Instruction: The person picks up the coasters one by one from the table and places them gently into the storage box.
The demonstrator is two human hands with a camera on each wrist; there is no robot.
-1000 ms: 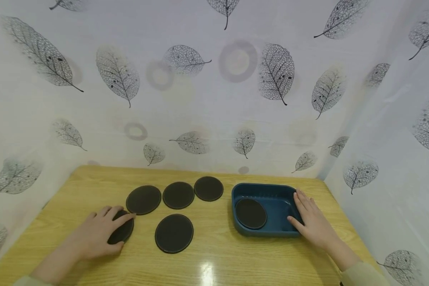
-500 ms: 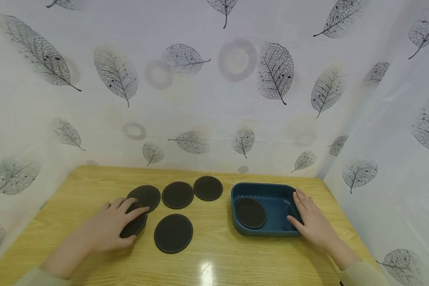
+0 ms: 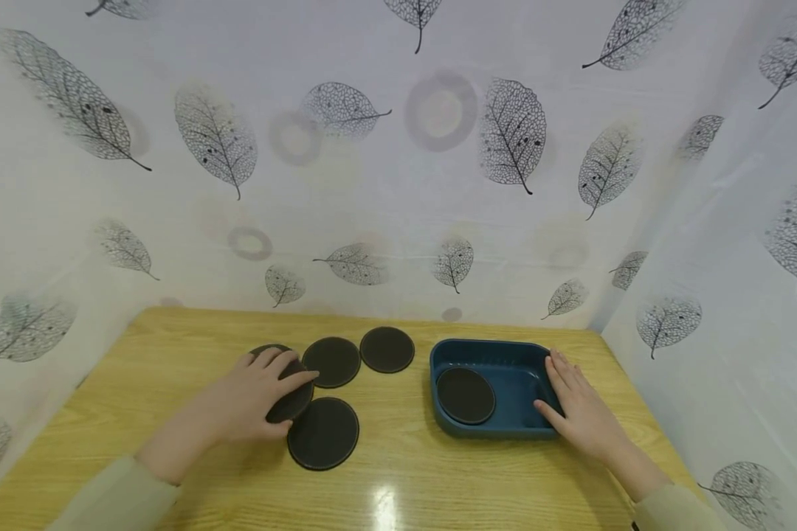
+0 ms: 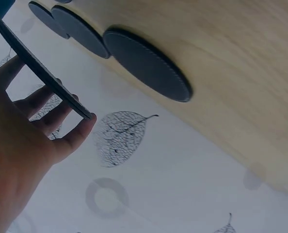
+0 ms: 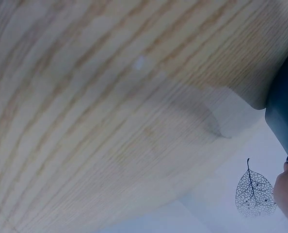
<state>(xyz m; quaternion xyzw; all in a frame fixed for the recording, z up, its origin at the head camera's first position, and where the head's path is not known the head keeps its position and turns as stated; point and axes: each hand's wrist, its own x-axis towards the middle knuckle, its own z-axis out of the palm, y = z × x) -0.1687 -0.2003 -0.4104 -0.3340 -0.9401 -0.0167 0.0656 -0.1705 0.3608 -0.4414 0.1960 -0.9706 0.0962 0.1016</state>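
Held disc: we have one black disc [image 3: 295, 402] on the left of the counter [image 3: 465, 487]; the left wrist view shows it tilted and off the wood.
Left fingers: our left hand [image 3: 255, 394] holds it by the rim, fingers spread wide with the thumb opposite, probably because something so thin and flat offers little else to grip.
Loose discs: a near disc [image 3: 323, 435] lies flat beside it; a far-left disc [image 3: 270, 347], partly covered, a middle disc [image 3: 332, 361] and a far-right disc [image 3: 387, 349] form a close row, which we judge keeps each within easy reach.
Blue bin: our bin [image 3: 521, 435], on the right, has one disc [image 3: 466, 396] flat at its left end.
Right fingers: our right hand [image 3: 581, 413] rests on the bin's right rim, fingers straight, thumb apart, likely steadying it.
Backdrop: leaf-printed cloth [image 3: 372, 192] hangs behind.
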